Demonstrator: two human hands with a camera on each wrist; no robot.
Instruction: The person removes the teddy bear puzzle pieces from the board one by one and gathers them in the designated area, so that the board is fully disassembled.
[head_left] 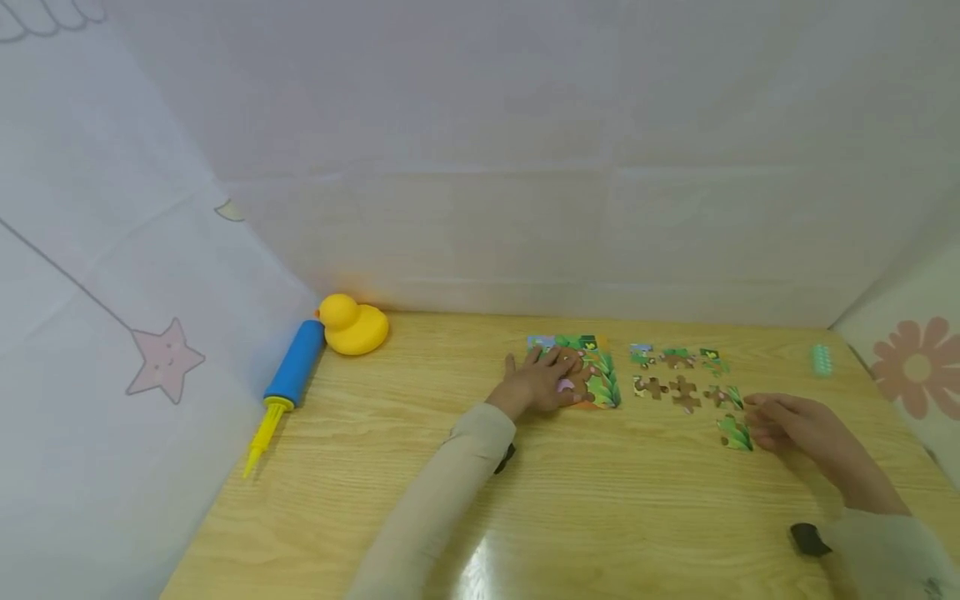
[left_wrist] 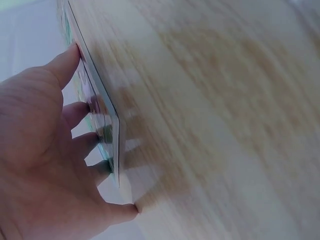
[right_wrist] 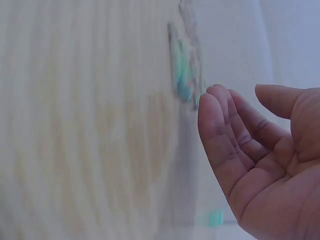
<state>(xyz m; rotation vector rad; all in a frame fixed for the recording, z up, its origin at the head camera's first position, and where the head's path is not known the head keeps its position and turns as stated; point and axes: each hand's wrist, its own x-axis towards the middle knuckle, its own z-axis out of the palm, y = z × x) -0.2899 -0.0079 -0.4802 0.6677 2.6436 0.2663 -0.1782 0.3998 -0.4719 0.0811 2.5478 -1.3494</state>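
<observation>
My left hand (head_left: 536,383) rests on a colourful jigsaw puzzle in its tray (head_left: 609,393), its fingers spread across the picture. The left wrist view shows the thumb and fingertips touching the tray (left_wrist: 116,145) edge-on, with the little finger down on the table beside it. To the right, loose jigsaw pieces (head_left: 684,393) lie in rough rows. Beside a green jigsaw piece (head_left: 735,433), my right hand (head_left: 798,425) hovers low with bent, relaxed fingers. In the right wrist view its thumb stands apart from the fingers (right_wrist: 212,120), and nothing is between them.
A yellow rubber duck (head_left: 356,327) sits at the table's back left, next to a blue and yellow hand pump (head_left: 296,367). Near the back right corner lies a small mint-green object (head_left: 822,361). Pale cloth walls (head_left: 480,233) border the wooden table (head_left: 615,508).
</observation>
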